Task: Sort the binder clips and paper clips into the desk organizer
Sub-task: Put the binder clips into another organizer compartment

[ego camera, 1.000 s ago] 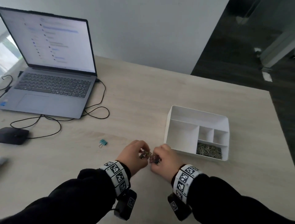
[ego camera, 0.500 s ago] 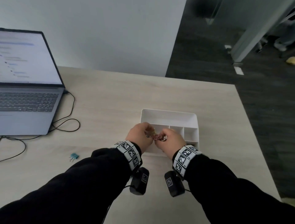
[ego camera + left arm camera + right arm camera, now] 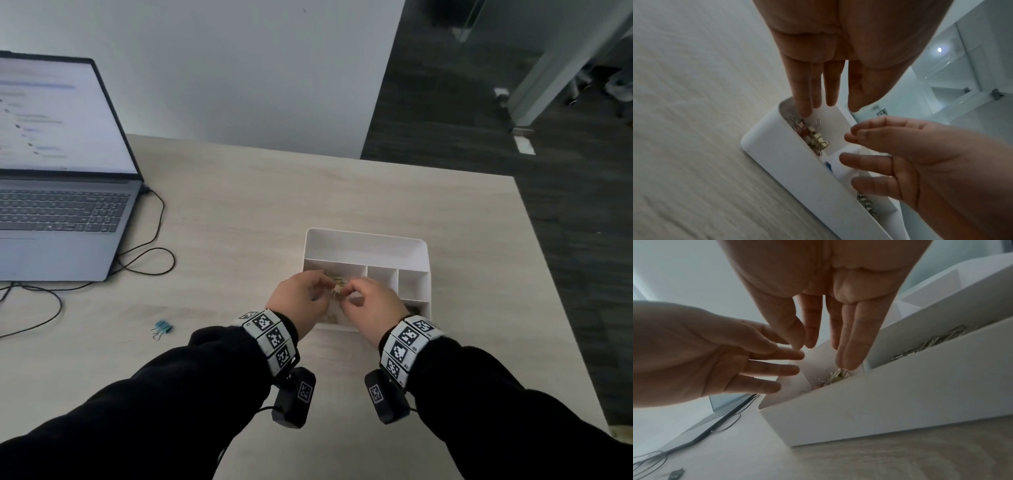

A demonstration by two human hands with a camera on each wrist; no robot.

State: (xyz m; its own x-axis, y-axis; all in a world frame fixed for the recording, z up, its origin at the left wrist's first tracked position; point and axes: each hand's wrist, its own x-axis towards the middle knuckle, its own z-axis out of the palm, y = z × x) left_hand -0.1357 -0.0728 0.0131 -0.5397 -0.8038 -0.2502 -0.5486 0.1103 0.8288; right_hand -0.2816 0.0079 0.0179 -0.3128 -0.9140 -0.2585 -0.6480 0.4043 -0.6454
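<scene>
The white desk organizer point(image 3: 366, 240) stands right of the table's middle. Both hands hover over its front left compartment. My left hand point(image 3: 301, 301) and my right hand point(image 3: 371, 305) are open with straight fingers and hold nothing, as the wrist views show. Below them several gold and pink binder clips point(image 3: 812, 138) lie in that compartment, also seen as binder clips point(image 3: 836, 374) in the right wrist view. Silver paper clips point(image 3: 931, 342) fill the front right compartment. One teal binder clip point(image 3: 161, 328) lies on the table to the left of my left arm.
An open laptop point(image 3: 61, 205) sits at the far left, with a black cable point(image 3: 150, 260) looping beside it. The table's right edge point(image 3: 561, 308) runs close to the organizer, with dark floor beyond it.
Both hands carried a bunch of binder clips from the table to above the organizer. The fingers have since opened, and the clips now lie in the front left compartment.
</scene>
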